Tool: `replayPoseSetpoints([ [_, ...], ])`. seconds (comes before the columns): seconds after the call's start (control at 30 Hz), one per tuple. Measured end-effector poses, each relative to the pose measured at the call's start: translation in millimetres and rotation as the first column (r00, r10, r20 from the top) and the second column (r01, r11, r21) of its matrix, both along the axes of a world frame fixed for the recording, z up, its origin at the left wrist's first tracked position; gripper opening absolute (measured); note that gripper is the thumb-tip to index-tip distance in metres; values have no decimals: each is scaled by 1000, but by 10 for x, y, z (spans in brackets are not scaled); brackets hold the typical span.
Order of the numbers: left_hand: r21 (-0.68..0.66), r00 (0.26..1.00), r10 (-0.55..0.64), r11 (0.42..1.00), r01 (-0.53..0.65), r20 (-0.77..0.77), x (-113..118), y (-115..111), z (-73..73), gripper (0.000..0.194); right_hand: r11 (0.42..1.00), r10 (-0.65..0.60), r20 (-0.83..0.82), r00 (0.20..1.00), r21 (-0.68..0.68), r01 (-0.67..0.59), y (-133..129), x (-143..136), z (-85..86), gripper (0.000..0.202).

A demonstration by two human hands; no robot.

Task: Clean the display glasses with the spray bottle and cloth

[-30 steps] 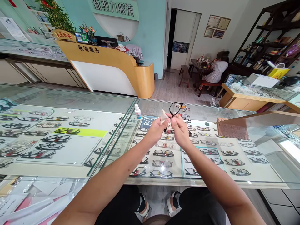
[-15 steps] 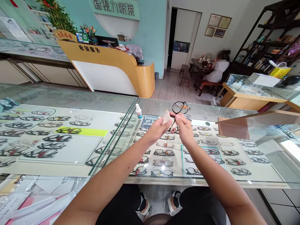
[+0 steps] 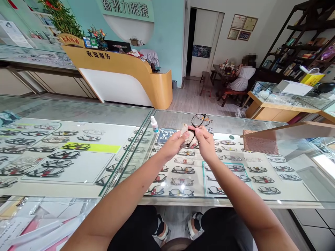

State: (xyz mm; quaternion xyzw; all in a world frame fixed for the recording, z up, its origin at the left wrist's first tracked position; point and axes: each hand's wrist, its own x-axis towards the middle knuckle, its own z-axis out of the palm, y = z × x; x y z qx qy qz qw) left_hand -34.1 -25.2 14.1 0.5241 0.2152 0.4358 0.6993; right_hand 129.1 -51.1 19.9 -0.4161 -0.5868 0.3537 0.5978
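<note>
A pair of black-framed glasses [image 3: 198,120] is held up above the glass counter, between my two hands. My left hand [image 3: 176,142] is closed on a pale cleaning cloth [image 3: 184,128], which is bunched against the lower lens. Fingers of my right hand [image 3: 205,140] pinch the frame near its middle, and the upper lens sticks out beyond them. Part of the lower lens is covered by the cloth and fingers. A small white spray bottle [image 3: 154,124] stands upright on the counter, left of my hands.
Below my hands, the glass display case [image 3: 217,202] holds rows of spectacles. A wooden-edged panel [image 3: 290,130] stands at the right. Plastic-wrapped papers [image 3: 44,223] lie lower left. Across the room are a cashier desk [image 3: 117,69] and a seated person [image 3: 243,77].
The cloth and my left fingers have shifted slightly on the lower lens, baring more of its rim. My right hand keeps its grip on the frame. The bottle has not moved.
</note>
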Motion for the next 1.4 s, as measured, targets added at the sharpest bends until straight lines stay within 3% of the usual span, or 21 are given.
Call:
replayPoseSetpoints([
  [0.1, 35, 999, -34, 999, 34, -8, -22, 2, -16, 59, 998, 13, -39, 999, -56, -15, 16, 2, -8, 56],
  [0.27, 67, 993, 104, 993, -100, -47, 25, -8, -40, 62, 998, 3, 123, 992, 59, -11, -40, -50, 35, 65],
  [0.4, 34, 984, 164, 986, -162, -73, 57, -17, -30, 64, 998, 0, 159, 987, 69, -11, -75, -53, 61, 63],
  [0.6, -40, 999, 37, 998, -38, -36, 14, 13, -27, 64, 999, -28, 62, 998, 20, 27, 2, -10, 7, 56],
  [0.73, -5, 1000, -22, 1000, 22, -21, -20, 22, -31, 63, 998, 4, -13, 1000, -59, -4, 50, 3, -28, 56],
  [0.87, 61, 997, 36, 998, -32, -70, 4, 24, -51, 64, 997, 45, 28, 999, -69, -43, 30, -40, -28, 64],
  [1.03, 19, 987, 144, 990, -143, -65, 69, 18, -53, 66, 1000, 20, 108, 994, 21, -23, -16, -59, 22, 63],
  [1.27, -52, 992, -73, 996, 68, -107, -113, 32, 58, 62, 999, 15, 48, 999, -35, -13, 48, 69, 48, 54],
  [1.4, -10, 987, -88, 996, 88, -133, -133, 29, 52, 65, 986, 40, -53, 998, -157, -48, 88, 73, 2, 58],
])
